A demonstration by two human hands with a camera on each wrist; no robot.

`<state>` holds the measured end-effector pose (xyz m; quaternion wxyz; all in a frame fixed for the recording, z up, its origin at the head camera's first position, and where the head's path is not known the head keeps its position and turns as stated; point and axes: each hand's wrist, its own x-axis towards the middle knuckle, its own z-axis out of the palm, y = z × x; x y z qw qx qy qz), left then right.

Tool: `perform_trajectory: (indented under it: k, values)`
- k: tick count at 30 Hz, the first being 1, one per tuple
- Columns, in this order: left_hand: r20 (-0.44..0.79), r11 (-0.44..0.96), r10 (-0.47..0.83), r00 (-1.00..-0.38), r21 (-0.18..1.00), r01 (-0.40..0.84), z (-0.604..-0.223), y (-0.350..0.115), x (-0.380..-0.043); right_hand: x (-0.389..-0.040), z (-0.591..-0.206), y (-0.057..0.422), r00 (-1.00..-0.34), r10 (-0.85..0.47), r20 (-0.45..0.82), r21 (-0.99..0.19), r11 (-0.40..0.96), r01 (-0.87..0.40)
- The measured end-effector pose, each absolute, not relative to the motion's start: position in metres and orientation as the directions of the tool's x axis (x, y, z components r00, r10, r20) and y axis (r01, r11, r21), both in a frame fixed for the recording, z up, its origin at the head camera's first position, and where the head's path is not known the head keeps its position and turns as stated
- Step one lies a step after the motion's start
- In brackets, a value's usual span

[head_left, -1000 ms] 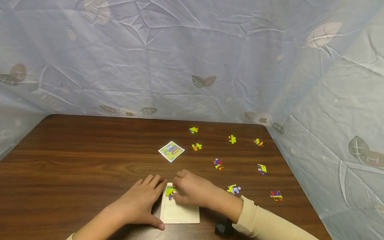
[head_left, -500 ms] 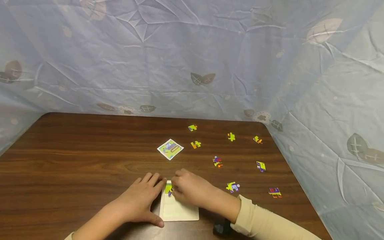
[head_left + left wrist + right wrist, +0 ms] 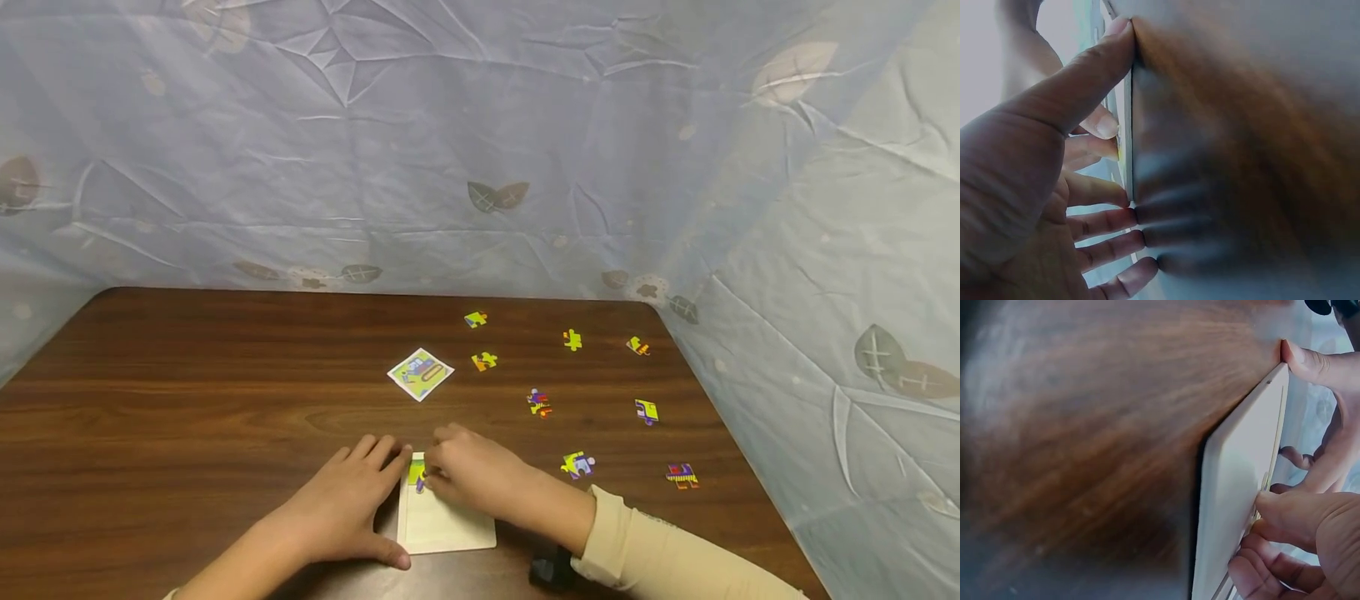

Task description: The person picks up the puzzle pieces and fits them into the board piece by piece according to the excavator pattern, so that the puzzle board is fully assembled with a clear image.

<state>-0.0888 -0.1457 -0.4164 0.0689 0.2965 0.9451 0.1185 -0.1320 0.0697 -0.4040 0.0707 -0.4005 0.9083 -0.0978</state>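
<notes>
In the head view a cream puzzle board [image 3: 452,527] lies flat near the table's front edge. A green puzzle piece [image 3: 416,473] with purple and yellow parts sits in its far left corner. My right hand [image 3: 472,471] reaches over the board and pinches at this piece; its fingertips cover part of it. In the right wrist view the thumb [image 3: 1279,509] and curled fingers meet low over the board. My left hand [image 3: 347,500] rests along the board's left edge, thumb at the near corner, index finger at the far corner. Its other fingertips [image 3: 1141,269] touch the table, fairly straight.
A picture card [image 3: 421,374] of a digger lies beyond the board. Several loose pieces are spread to the right, among them a green and lilac one [image 3: 577,465] and a red and purple one [image 3: 682,476]. A dark object [image 3: 551,572] sits by the right wrist.
My right hand has shifted slightly left over the corner piece, covering more of it. My left hand stays at the board's edge. The whole head view has drifted a little.
</notes>
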Motion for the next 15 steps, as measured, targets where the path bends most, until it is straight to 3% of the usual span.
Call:
perform_trajectory:
  k: [8,15]
  values:
    - [-0.035,0.767,0.618,-0.785,0.248,0.592,-0.418,-0.1471,-0.0857,-0.1277,-0.4033,0.0673,-0.69,-0.721,-0.069,-0.203,0.687,-0.698]
    - [-0.024,0.78,0.604,-0.796,0.224,0.585,-0.417,-0.1482,-0.0862,-0.1241,-0.4015,0.0674,-0.681,-0.73,-0.058,-0.149,0.681,-0.717]
